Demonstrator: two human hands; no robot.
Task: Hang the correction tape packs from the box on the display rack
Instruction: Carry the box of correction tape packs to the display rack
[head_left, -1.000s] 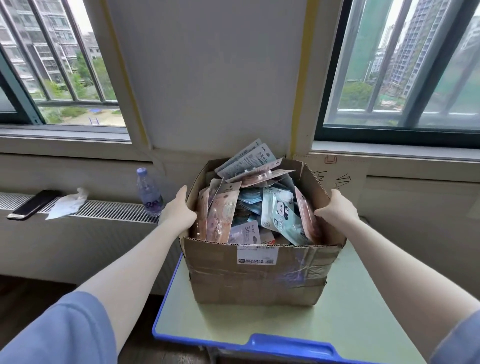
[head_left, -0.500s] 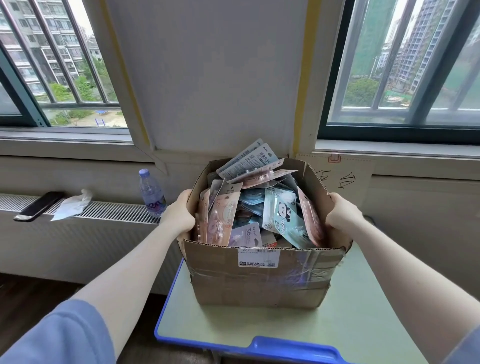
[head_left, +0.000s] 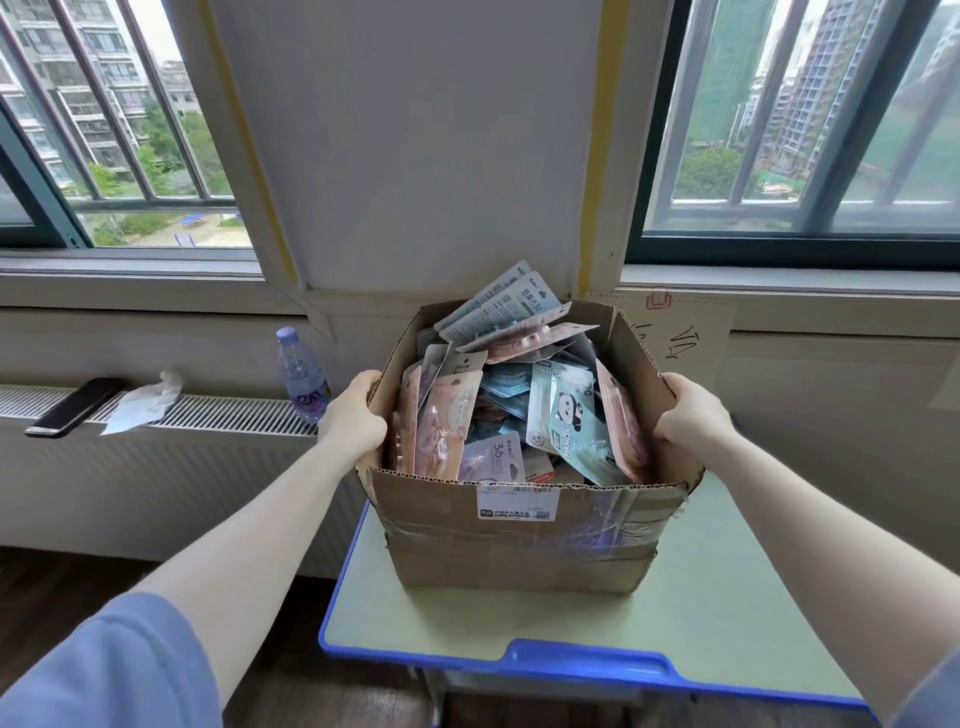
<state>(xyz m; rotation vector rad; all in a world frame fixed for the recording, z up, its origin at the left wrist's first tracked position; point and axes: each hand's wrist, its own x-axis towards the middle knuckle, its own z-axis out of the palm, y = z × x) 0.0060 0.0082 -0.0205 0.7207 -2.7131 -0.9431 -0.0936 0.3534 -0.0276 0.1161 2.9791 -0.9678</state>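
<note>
1. Both hands are gripping the upper side walls of the cardboard box: the left hand is curling over the left rim and the right hand is curling over the right rim. The fingers of each hand are going down inside the box and are hidden there, so only the backs of the hands and the thumbs are showing.

2. Compared with one second ago, the grip is staying in the same places on the rims, while the box is sitting slightly nearer and lower in view and its base is still resting on the green counter.

3. The correction tape packs are all lying loose in the box, heaped above the rim at the back; none is in either hand.

4. No display rack is appearing in this view, so its position cannot be told.

5. Judgement: the task is at its very start. The hands are probably steadying or repositioning the box before the first pack is picked out.

6. On the radiator ledge to the left, a water bottle, a crumpled tissue and a phone are lying apart from the box.
</note>
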